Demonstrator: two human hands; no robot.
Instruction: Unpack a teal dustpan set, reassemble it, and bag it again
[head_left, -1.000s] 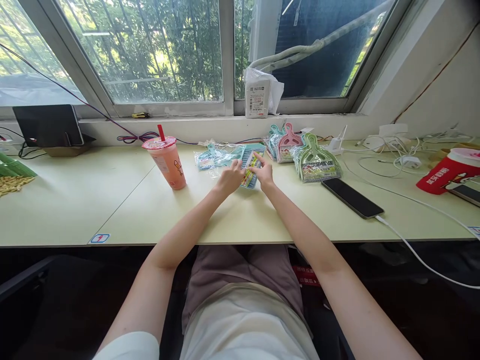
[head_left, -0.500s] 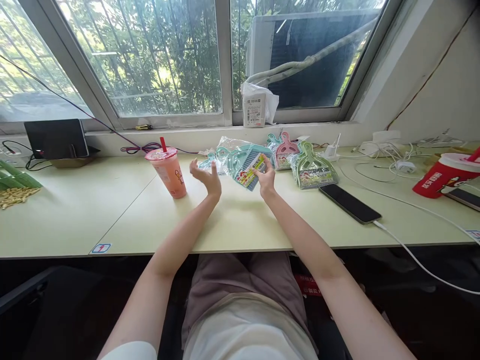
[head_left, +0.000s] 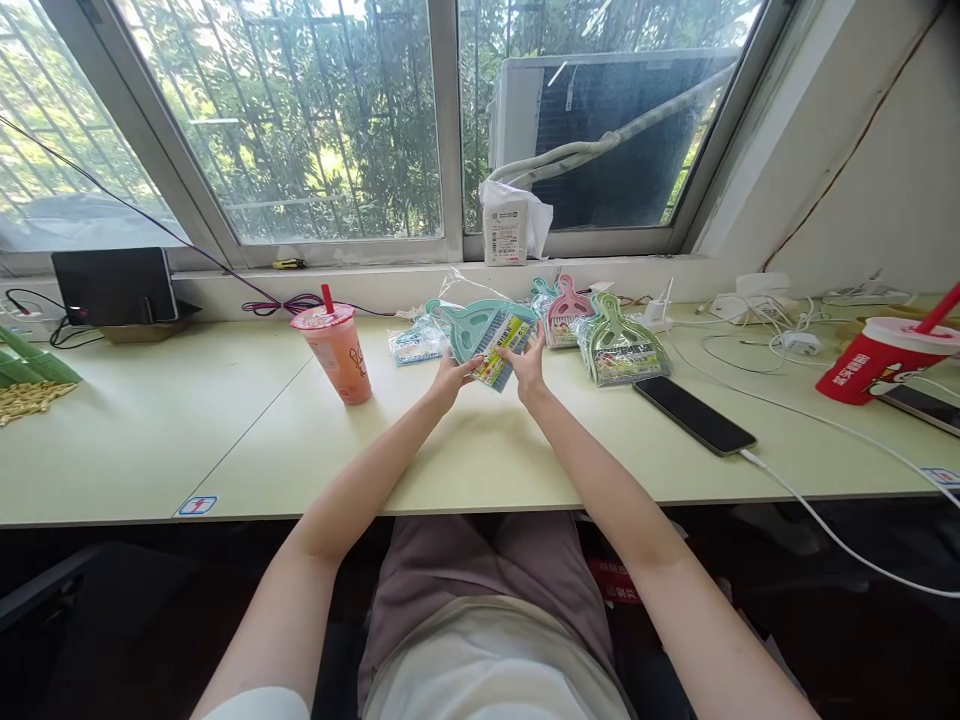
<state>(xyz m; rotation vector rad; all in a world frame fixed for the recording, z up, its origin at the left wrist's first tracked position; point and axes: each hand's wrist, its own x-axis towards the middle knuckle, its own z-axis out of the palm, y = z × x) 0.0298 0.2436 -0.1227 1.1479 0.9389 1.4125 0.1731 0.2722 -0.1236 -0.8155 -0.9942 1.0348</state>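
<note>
The teal mini dustpan set is held up just above the tabletop, tilted, in its clear crinkled plastic bag. It is smooth hard plastic with a flat fan-shaped pan, a looped handle pointing left, and a bright paper label with yellow and red print across the wide end. The left hand is closed on the lower left edge of the set, and the right hand grips the right edge, thumb on the front of the label.

Just left of the set, a flat blue packet in shiny wrap lies on the tabletop. Further left of the set stands a clear plastic cup of pink drink with a sealed film lid and a red straw. Right of the set lie more packed dustpans: a pink one and a green one, the same fan shape, leaning on each other. Beyond them, a black glossy phone lies flat with a white cable plugged in. Far right of the set is a red paper cup, tilted. Behind the set, on the window sill, stands a white soft parcel with a printed label. The tabletop is pale green, matte and smooth.
</note>
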